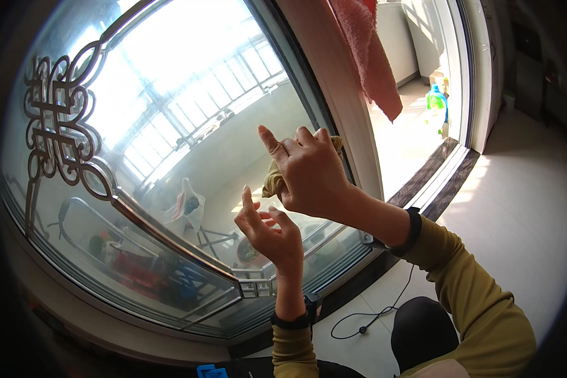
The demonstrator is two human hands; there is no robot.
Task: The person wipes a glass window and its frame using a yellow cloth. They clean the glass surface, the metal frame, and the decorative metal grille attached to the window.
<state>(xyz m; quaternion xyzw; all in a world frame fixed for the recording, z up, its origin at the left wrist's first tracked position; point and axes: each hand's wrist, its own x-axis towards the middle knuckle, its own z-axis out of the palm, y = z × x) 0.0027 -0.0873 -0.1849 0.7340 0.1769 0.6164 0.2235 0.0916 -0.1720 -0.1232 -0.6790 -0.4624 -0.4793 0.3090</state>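
Note:
My right hand (312,172) grips a bunched olive-green cloth (274,180) at the glass pane of a sliding door (236,156), near the door's pale upright frame; its index finger or thumb points up, away from the cloth. Just below and left, my left hand (269,231) is raised before the glass with its fingers loosely bent and apart, nothing in it. Whether either hand touches the glass I cannot tell. A metal scroll ornament (61,120) runs along the left part of the pane.
A pink towel (366,52) hangs by the door frame (354,118). Past the open doorway stands a blue-and-green bottle (436,106). A black cable (359,314) lies looped on the tiled floor (491,227) near my knee. A blue plastic object (211,371) is at the bottom edge.

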